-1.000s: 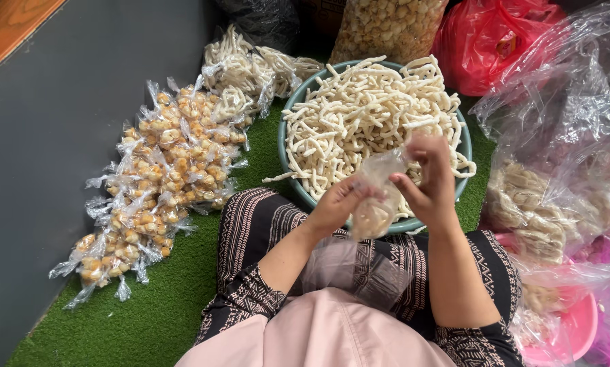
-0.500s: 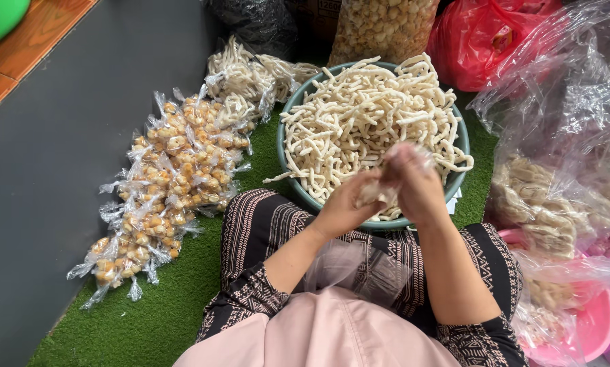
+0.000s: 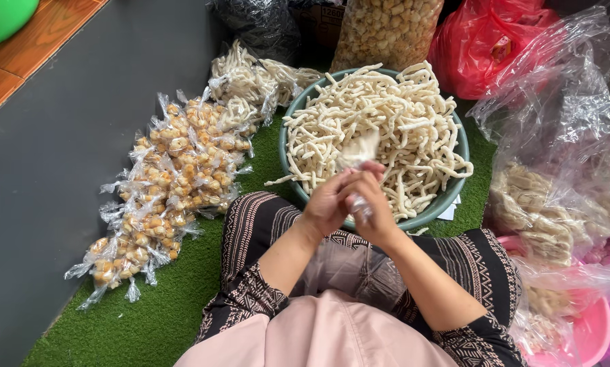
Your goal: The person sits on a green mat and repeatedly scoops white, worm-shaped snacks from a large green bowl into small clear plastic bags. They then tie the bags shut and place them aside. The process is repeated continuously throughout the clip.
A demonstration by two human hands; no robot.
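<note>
My left hand (image 3: 326, 202) and my right hand (image 3: 375, 204) meet over the near rim of a green basin (image 3: 454, 190). Both grip a small clear plastic bag (image 3: 356, 151) of pale stick snacks, whose top pokes up above my fingers. The basin is heaped with loose pale stick snacks (image 3: 386, 122). My knees in patterned black trousers lie just below the hands.
A pile of small tied bags of yellow snacks (image 3: 162, 183) lies on the green turf mat (image 3: 182, 299) at left, with tied bags of stick snacks (image 3: 250, 85) behind it. A red bag (image 3: 488, 47), clear plastic bags (image 3: 563, 136) and a pink basin (image 3: 590, 333) sit at right.
My hands have come together and closed around the small bag, which was held up and more open a second ago. The camera view has shifted slightly.
</note>
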